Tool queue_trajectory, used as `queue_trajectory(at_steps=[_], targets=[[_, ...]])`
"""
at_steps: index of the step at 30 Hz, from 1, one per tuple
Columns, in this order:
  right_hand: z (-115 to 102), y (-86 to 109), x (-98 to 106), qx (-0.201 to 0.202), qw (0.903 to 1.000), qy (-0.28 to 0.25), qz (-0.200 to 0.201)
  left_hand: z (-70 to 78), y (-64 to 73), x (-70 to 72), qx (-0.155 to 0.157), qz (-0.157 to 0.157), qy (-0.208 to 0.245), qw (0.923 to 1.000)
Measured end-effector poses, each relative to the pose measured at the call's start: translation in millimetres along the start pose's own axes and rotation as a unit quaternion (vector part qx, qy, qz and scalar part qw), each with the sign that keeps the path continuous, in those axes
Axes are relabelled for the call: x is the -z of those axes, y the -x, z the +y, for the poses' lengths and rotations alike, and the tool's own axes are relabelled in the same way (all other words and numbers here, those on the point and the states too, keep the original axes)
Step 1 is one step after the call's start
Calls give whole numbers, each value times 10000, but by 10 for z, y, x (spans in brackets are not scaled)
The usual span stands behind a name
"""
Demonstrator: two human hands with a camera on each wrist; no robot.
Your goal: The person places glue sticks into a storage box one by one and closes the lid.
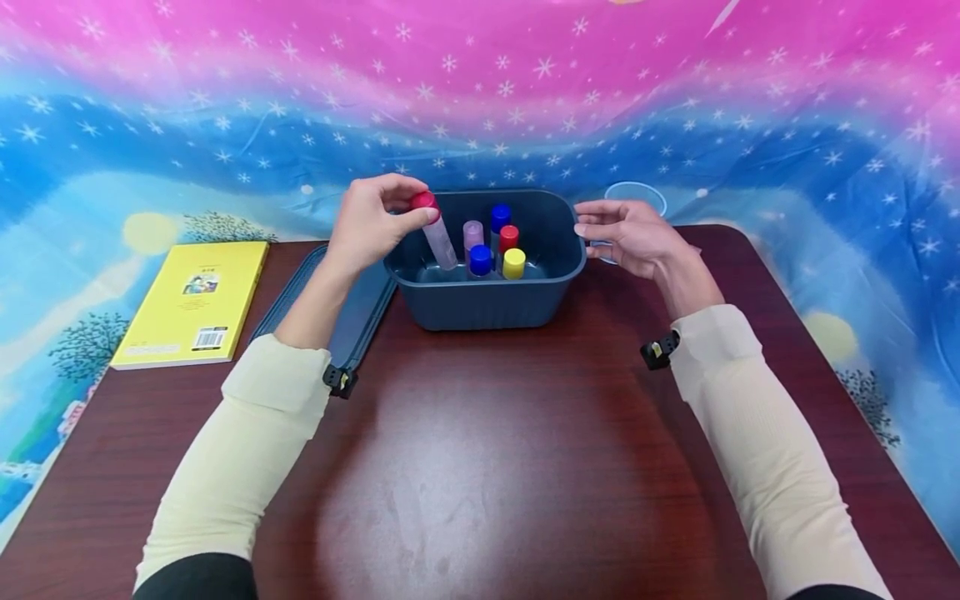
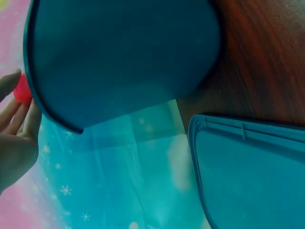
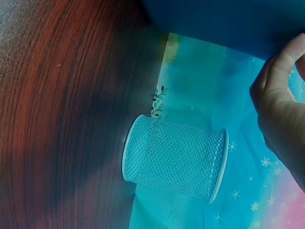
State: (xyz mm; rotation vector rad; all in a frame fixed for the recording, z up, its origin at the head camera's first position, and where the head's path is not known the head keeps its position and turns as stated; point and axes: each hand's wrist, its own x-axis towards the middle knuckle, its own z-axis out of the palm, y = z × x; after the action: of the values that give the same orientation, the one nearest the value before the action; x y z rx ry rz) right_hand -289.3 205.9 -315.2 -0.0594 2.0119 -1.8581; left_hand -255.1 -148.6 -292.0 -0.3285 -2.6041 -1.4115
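My left hand (image 1: 375, 218) pinches the red cap (image 1: 424, 202) of a clear tube (image 1: 441, 244), which slants with its lower end inside a dark blue-grey plastic bin (image 1: 480, 307). From the left wrist, the red cap (image 2: 22, 89) shows between thumb and fingers beside the bin's rim, while the wall hides the tube's body. Standing in the bin are several capped tubes: blue caps (image 1: 480, 260), a red cap (image 1: 509, 237), a yellow cap (image 1: 513, 263) and a pale purple one (image 1: 472, 234). At the bin's right rim, my right hand (image 1: 630, 236) has its fingers extended, fingertips at the edge.
Left of the bin lies a flat dark blue-grey lid (image 1: 352, 308), partly behind my left forearm. A yellow book (image 1: 197, 304) rests farther left. Behind my right hand stands a pale blue mesh pen cup (image 3: 174, 157). A snowflake-patterned cloth (image 1: 480, 100) hangs along the table's back.
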Motion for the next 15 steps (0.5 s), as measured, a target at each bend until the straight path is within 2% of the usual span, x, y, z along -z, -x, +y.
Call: queue_trajectory(at_steps=[7,15], targets=[[-11,11,4,-45,9999,-96,22,25,-161,-122,331,-398,-521,9973],[-9,19,7,-29,10000,7,-13,28,-261,-242,552,-776,-967,9907]])
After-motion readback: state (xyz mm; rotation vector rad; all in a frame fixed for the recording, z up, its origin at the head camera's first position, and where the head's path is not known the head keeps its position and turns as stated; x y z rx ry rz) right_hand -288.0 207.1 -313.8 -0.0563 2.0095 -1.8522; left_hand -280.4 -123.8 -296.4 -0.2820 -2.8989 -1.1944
